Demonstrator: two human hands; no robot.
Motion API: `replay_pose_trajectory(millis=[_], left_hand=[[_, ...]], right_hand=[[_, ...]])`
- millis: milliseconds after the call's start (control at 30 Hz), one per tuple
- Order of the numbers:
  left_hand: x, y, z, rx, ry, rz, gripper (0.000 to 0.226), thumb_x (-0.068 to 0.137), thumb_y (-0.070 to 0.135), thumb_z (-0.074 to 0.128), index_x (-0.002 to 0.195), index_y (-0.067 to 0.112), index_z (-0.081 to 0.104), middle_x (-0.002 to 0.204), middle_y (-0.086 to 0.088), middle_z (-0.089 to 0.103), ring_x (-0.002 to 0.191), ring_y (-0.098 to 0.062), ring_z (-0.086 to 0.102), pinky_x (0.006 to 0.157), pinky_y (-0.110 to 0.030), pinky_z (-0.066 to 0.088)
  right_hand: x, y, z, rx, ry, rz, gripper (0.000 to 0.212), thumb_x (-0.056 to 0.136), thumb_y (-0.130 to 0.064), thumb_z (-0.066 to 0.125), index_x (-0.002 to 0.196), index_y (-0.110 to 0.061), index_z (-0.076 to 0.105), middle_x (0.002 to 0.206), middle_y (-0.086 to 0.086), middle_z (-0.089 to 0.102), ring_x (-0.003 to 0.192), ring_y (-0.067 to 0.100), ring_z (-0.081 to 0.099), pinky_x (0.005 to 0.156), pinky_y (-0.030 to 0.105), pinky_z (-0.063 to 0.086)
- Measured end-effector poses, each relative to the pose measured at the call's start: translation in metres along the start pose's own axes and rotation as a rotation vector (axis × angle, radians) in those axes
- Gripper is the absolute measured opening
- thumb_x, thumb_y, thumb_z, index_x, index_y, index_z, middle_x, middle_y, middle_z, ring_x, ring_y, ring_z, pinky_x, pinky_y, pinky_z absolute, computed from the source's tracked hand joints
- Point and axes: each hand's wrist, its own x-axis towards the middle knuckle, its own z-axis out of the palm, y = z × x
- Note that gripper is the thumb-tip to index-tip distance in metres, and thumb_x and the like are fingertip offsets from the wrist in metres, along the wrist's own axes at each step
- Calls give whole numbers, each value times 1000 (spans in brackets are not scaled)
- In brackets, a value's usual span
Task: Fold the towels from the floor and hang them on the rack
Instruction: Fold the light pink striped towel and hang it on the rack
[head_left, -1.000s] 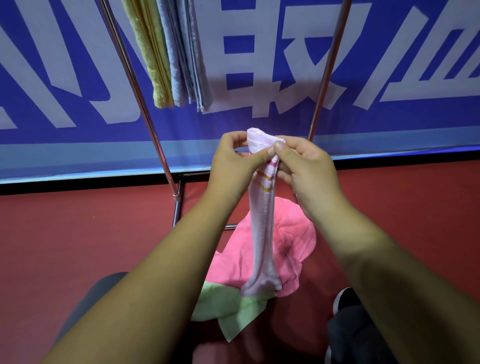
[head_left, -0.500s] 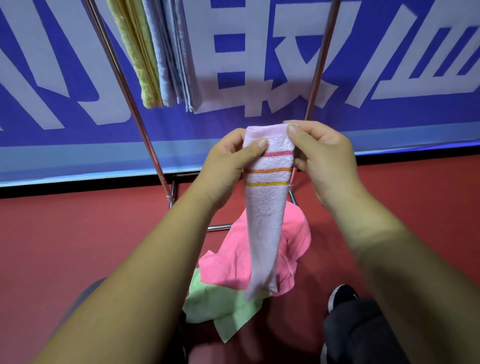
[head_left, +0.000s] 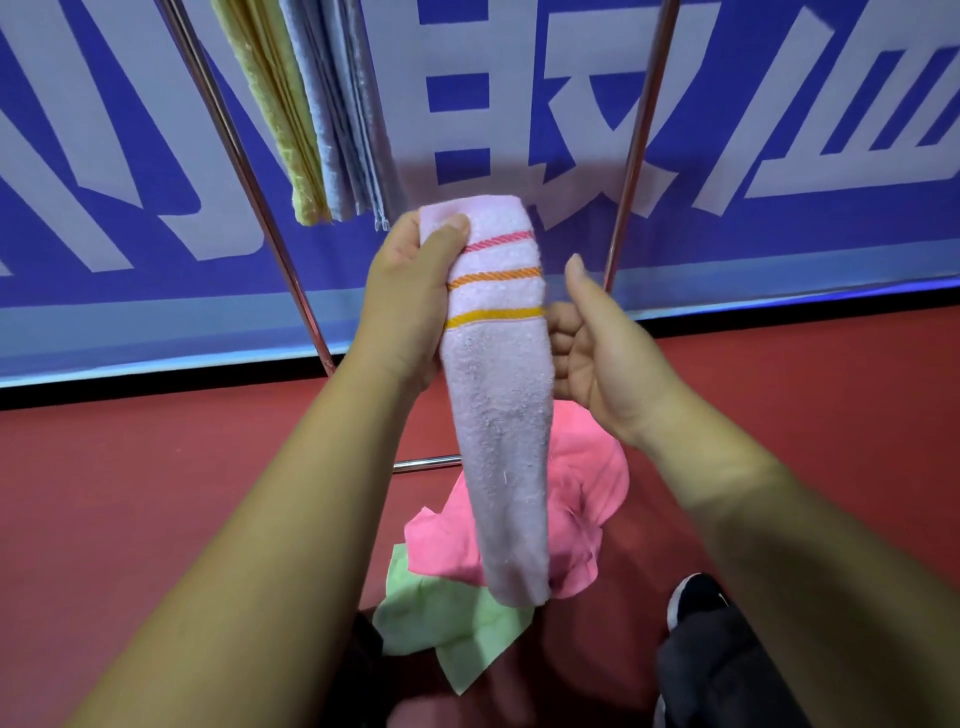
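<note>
A pale pink towel (head_left: 498, 415) with pink, orange and yellow stripes hangs as a narrow folded strip in front of me. My left hand (head_left: 410, 306) grips its top left corner, thumb pressed on the front. My right hand (head_left: 597, 353) is beside the towel's right edge, thumb lifted clear of it and fingers loosely curled against the edge. The metal rack (head_left: 249, 171) stands behind, with a yellow towel (head_left: 280, 119) and blue-grey towels (head_left: 343, 114) hanging on it. A bright pink towel (head_left: 587, 493) and a green towel (head_left: 447, 618) lie crumpled on the red floor below.
The rack's right pole (head_left: 639, 135) and low crossbar (head_left: 426, 462) are close behind my hands. A blue and white banner (head_left: 779, 156) covers the wall. My black shoe (head_left: 696, 597) and dark trouser leg (head_left: 727, 675) are at the lower right.
The towel's top has been spread flat and raised. My right hand has let go of the top corner and dropped down beside the towel; my left hand still holds the top.
</note>
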Motion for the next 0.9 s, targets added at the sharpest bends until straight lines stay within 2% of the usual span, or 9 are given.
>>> replay_pose_trajectory(millis=[67, 200, 333, 500, 567, 600, 667, 733, 900], left_hand=[[6, -3, -11, -25, 75, -52, 26, 106, 18, 61, 124, 1, 67, 97, -9, 74, 82, -18, 71, 70, -32, 61], [16, -9, -29, -200, 136, -269, 33, 105, 19, 62, 130, -2, 67, 100, -17, 76, 81, -26, 76, 67, -38, 63], [24, -24, -46, -297, 139, -413, 31, 108, 24, 58, 128, 3, 70, 114, -19, 78, 89, -28, 79, 73, -39, 66], [20, -49, -43, -278, -71, -521, 69, 106, 56, 54, 139, -4, 64, 129, -23, 65, 128, -32, 61, 114, -43, 48], [7, -59, -31, -86, -231, -638, 82, 98, 71, 55, 136, 0, 68, 128, -21, 66, 123, -32, 64, 112, -46, 50], [0, -63, -25, 36, -294, -681, 75, 95, 72, 58, 129, 7, 73, 119, -14, 68, 113, -29, 65, 100, -41, 57], [-11, -71, -16, 219, -360, -700, 43, 96, 56, 69, 118, 20, 75, 104, -6, 70, 99, -22, 64, 78, -31, 61], [-18, -77, -9, 253, -384, -685, 21, 97, 31, 76, 115, 21, 72, 100, -5, 70, 93, -20, 62, 75, -29, 60], [-21, -78, 5, 71, -350, -548, 17, 98, 4, 71, 114, 10, 70, 99, -12, 73, 77, -16, 69, 72, -25, 62]], right_hand=[[2, 6, 2, -54, -23, 4, 62, 91, -74, 55, 94, -16, 78, 92, 12, 68, 74, 20, 66, 73, 36, 55], [1, 12, 8, -103, -81, -30, 29, 88, -38, 71, 101, -12, 74, 83, 9, 60, 69, 19, 57, 67, 35, 55], [-2, 12, 20, -190, -23, -79, 8, 101, -19, 72, 93, -15, 73, 81, 8, 64, 70, 17, 61, 72, 36, 61], [17, 21, 15, -256, 311, -143, 15, 93, -29, 78, 81, -21, 74, 74, 1, 65, 72, 20, 59, 77, 49, 61], [28, 26, 1, -394, 451, -150, 16, 85, -38, 76, 76, -25, 75, 67, -10, 65, 70, 19, 58, 82, 51, 62], [30, 27, -6, -491, 503, -149, 18, 87, -37, 75, 76, -23, 74, 69, -10, 66, 72, 19, 59, 85, 50, 61], [33, 28, -22, -687, 575, -125, 18, 95, -33, 73, 82, -20, 72, 84, -4, 71, 85, 22, 66, 89, 41, 58], [35, 26, -36, -794, 616, -75, 14, 97, -32, 72, 88, -22, 72, 99, 1, 77, 101, 26, 71, 93, 34, 53], [37, 18, -52, -718, 614, -41, 17, 95, -34, 74, 89, -18, 75, 84, -1, 72, 86, 23, 67, 83, 33, 54]])
